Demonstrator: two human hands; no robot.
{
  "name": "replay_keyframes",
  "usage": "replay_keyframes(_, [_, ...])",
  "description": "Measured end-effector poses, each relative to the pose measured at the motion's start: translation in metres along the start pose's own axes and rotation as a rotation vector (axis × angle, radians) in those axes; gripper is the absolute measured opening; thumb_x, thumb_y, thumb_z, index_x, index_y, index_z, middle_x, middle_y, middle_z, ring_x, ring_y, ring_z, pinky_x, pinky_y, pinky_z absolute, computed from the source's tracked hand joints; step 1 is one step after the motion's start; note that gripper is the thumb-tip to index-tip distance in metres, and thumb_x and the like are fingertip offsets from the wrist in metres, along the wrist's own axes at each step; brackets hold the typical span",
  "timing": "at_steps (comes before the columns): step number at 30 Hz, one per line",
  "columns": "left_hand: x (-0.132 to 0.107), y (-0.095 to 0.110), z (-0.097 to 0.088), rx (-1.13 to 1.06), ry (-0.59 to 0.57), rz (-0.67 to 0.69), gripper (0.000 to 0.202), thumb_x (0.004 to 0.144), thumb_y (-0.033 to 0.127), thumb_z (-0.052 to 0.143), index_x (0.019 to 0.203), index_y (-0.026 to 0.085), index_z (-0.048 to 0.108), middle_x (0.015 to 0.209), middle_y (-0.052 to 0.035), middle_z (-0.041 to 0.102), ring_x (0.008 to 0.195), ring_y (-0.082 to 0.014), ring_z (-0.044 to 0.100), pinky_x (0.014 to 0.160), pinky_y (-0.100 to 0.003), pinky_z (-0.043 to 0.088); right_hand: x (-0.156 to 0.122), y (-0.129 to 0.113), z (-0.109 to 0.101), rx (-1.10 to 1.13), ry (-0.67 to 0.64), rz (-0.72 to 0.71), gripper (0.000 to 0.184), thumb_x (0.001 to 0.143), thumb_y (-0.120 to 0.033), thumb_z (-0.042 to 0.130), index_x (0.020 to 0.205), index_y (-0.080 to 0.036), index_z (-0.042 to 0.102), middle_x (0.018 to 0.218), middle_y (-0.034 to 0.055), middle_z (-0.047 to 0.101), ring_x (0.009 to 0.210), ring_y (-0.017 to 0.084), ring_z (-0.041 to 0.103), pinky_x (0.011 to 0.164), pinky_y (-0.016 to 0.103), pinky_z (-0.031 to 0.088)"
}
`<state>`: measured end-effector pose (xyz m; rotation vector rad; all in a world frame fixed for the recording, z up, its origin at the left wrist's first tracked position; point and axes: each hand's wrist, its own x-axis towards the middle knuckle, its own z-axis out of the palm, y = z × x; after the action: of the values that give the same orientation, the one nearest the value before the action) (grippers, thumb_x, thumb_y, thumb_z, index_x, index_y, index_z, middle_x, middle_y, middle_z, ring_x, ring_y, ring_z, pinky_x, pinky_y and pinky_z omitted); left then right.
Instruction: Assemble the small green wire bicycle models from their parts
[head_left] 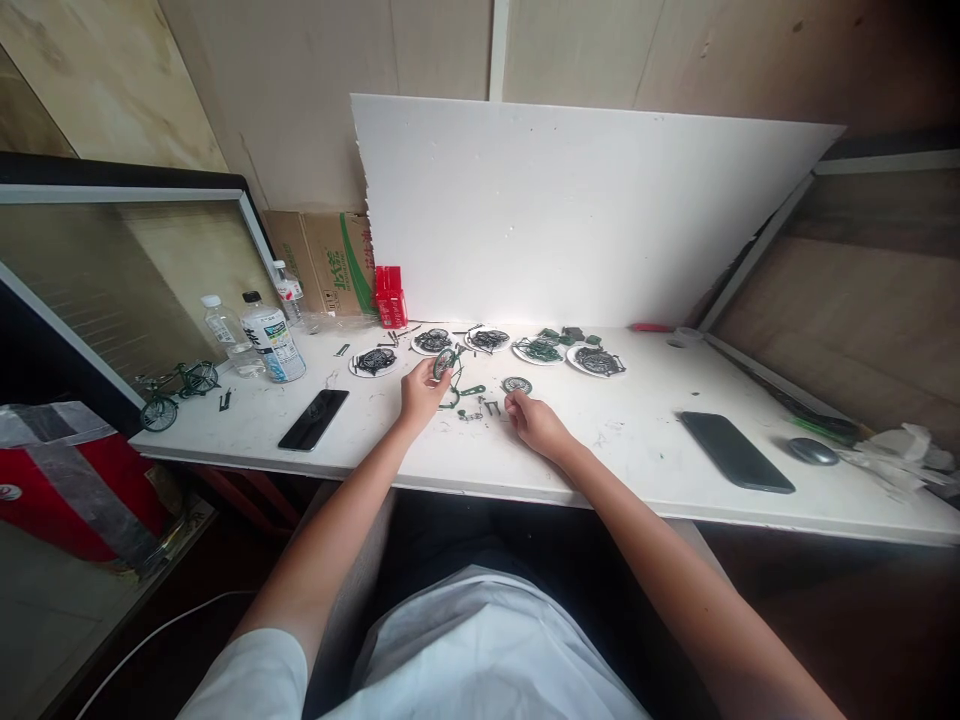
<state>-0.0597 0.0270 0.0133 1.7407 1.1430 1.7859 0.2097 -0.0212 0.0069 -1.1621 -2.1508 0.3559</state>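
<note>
My left hand [421, 392] is closed on a small black spoked wheel [445, 362], which is joined to a green model bicycle frame [459, 391] lying on the white table [645, 430]. My right hand [531, 419] rests on the table with its fingers curled in a pinch, beside tiny metal parts [480, 409]; what it holds is too small to make out. A second small wheel [517, 385] lies flat just beyond that hand.
Several small white plates of dark and green parts [540, 351] line the back of the table. A finished green model bicycle [177, 387] stands far left by water bottles [271, 338]. Two black phones [313, 419] [736, 452], a mouse [813, 451], a red box [390, 296].
</note>
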Motion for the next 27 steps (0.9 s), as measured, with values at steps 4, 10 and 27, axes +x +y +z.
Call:
replay_keyframes(4, [-0.0006, 0.0014, -0.0006, 0.023, 0.007, -0.003, 0.030, 0.092, 0.038, 0.076, 0.114, 0.018, 0.074, 0.111, -0.0122, 0.082, 0.099, -0.0231, 0.079, 0.079, -0.029, 0.061, 0.0000, 0.0001, -0.0001, -0.010, 0.002, 0.006, 0.010, 0.091, -0.017, 0.047, 0.096, -0.025, 0.050, 0.091, 0.0074, 0.072, 0.072, 0.024, 0.064, 0.068, 0.032, 0.043])
replay_keyframes(10, [-0.0005, -0.0007, -0.0006, 0.006, 0.005, -0.005, 0.029, 0.092, 0.036, 0.077, 0.114, 0.017, 0.074, 0.110, -0.0128, 0.082, 0.099, -0.0233, 0.079, 0.077, -0.029, 0.060, 0.0003, 0.0003, 0.0002, -0.012, 0.009, 0.015, 0.009, 0.091, -0.017, 0.047, 0.094, -0.026, 0.049, 0.090, 0.0069, 0.072, 0.071, 0.023, 0.064, 0.068, 0.032, 0.043])
replay_keyframes(27, [-0.0004, -0.0006, -0.0013, 0.006, 0.002, 0.016, 0.030, 0.092, 0.037, 0.077, 0.114, 0.018, 0.074, 0.110, -0.0122, 0.082, 0.099, -0.0233, 0.079, 0.078, -0.029, 0.060, 0.0003, -0.0009, 0.0002, -0.015, -0.004, 0.027, 0.010, 0.090, -0.016, 0.047, 0.094, -0.025, 0.048, 0.091, 0.0061, 0.071, 0.072, 0.023, 0.063, 0.069, 0.032, 0.043])
